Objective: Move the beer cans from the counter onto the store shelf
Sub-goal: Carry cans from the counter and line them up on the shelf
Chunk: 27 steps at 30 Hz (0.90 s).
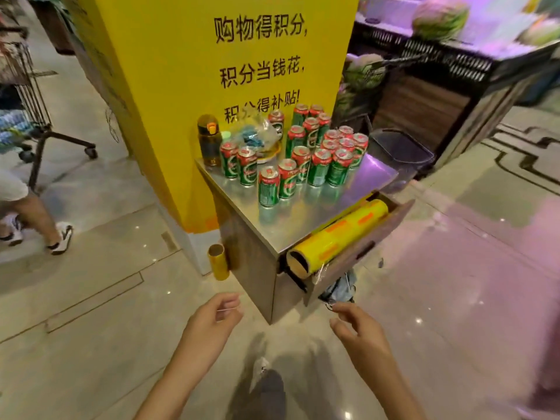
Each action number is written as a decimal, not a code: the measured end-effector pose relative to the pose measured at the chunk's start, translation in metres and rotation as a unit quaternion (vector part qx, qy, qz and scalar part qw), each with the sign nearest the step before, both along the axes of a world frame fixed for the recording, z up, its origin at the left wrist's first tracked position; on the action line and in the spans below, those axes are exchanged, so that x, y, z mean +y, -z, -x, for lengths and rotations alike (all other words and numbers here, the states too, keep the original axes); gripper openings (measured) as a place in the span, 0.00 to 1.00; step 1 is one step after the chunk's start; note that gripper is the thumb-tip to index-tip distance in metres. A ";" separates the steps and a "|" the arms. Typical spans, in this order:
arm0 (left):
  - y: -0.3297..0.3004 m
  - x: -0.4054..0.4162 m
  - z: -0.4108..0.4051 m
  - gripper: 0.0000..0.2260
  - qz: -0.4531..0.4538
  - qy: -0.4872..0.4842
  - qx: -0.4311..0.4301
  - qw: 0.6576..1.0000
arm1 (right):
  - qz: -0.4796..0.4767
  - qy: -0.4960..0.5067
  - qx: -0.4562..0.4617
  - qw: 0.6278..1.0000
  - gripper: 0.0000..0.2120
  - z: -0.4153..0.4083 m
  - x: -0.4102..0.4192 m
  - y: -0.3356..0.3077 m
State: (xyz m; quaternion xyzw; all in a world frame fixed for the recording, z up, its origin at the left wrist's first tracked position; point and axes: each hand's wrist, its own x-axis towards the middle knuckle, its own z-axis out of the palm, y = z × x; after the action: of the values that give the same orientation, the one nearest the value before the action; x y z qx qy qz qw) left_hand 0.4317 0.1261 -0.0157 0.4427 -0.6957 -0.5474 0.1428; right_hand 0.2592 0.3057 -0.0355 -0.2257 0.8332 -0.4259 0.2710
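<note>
- The cans [303, 153] were green with red tops and red-and-white labels.
- The counter [306, 213] was bare silver steel.
- The pillar [188, 71] was bright yellow with black characters.
- The film roll [336, 237] was yellow with orange patches.
- The bottle [209, 140] was amber with an orange catch.
- The floor [100, 298] was pale beige, dark-lined at right.

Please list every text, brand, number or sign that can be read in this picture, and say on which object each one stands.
"购物得积分," on the yellow pillar, top line.
"积分当钱花," on the same pillar, second line.
"积分得补贴!" on the pillar, third line; a plastic bag partly covers its second character.
Brand print on the green beer cans: too blurred to read.
Orange labels on the yellow film roll: no readable text.
</note>
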 end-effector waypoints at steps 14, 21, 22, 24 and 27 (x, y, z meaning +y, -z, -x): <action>-0.003 -0.120 0.184 0.08 -0.049 -0.001 0.038 0.998 | -0.001 -0.080 0.028 0.996 0.10 0.165 -0.123 0.000; 0.007 -0.142 0.231 0.10 -0.040 -0.050 0.019 0.998 | -0.013 -0.143 -0.033 0.989 0.14 0.245 -0.190 0.018; 0.010 -0.144 0.231 0.09 -0.035 -0.073 0.009 0.997 | -0.017 -0.156 -0.038 0.987 0.15 0.256 -0.202 0.020; 0.015 -0.146 0.230 0.08 -0.042 -0.122 0.002 0.992 | -0.021 -0.185 -0.039 0.982 0.18 0.275 -0.223 0.022; 0.029 -0.150 0.233 0.09 -0.050 -0.173 -0.016 0.984 | -0.026 -0.234 -0.041 0.971 0.26 0.298 -0.259 0.024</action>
State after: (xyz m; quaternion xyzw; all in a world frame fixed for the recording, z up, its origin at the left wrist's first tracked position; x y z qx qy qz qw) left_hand 0.1985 -0.0240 -0.0446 0.5717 -0.5823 -0.5416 0.2016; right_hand -0.0392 0.0464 -0.0590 -0.3895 0.7561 -0.3375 0.4033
